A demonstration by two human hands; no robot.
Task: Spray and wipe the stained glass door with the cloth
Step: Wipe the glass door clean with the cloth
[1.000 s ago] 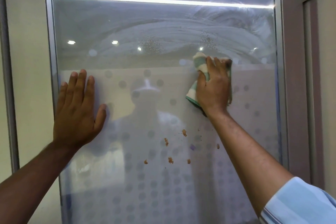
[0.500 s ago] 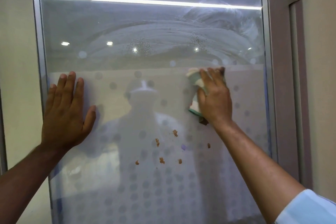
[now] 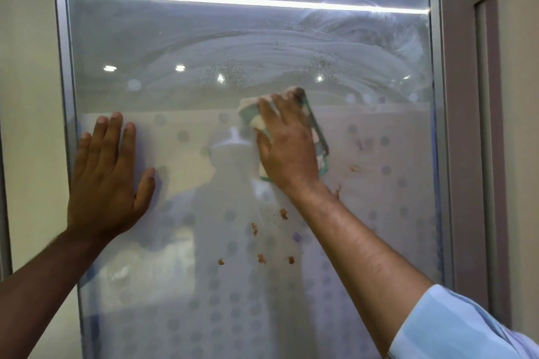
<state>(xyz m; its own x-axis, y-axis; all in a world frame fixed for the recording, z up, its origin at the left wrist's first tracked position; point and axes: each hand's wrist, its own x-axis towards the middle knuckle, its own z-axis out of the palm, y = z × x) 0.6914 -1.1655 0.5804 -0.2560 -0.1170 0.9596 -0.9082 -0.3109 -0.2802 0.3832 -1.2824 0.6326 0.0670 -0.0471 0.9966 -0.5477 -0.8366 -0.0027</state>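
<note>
On the glass door (image 3: 204, 38), the cloth (image 3: 251, 117) has slid leftward.

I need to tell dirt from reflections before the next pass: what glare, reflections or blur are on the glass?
Head view: a bright light strip glares across the top of the glass door; small round lamp reflections and a dim silhouette sit mid-pane; milky wipe swirls haze the upper pane; the brown stains below the right hand and cloth look sharp.
</note>
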